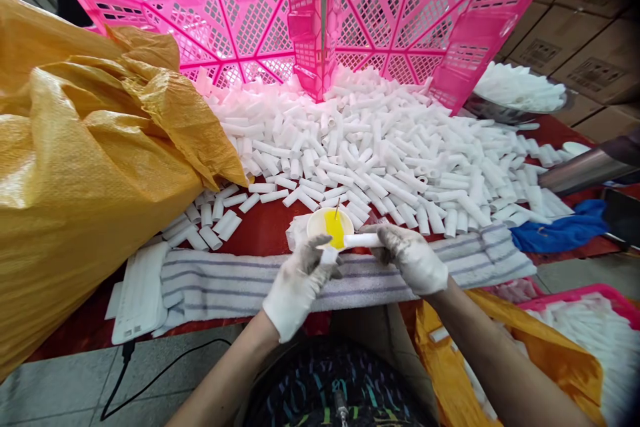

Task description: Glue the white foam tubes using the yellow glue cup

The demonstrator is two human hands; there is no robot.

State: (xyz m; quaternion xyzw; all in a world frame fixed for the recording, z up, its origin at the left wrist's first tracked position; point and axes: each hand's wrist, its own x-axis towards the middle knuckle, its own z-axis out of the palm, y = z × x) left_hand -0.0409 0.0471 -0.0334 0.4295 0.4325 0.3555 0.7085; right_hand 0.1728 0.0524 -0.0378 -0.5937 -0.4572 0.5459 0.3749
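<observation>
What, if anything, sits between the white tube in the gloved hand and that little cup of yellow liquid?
Nothing visible does. The right hand holds the white tube sideways, its end right at the rim of the small cup of yellow liquid. The left hand holds a short white piece just below the cup, not between them.

1. Left hand (295,287) — covered by a thin whitish glove, grubby grey at the fingers, ending at the wrist.
2. Right hand (413,259) — the same kind of glove, likewise soiled, with wrinkles over the knuckles.
3. Both forearms are without sleeves.
4. Lap — dark fabric with a multicoloured scribbled pattern.
</observation>
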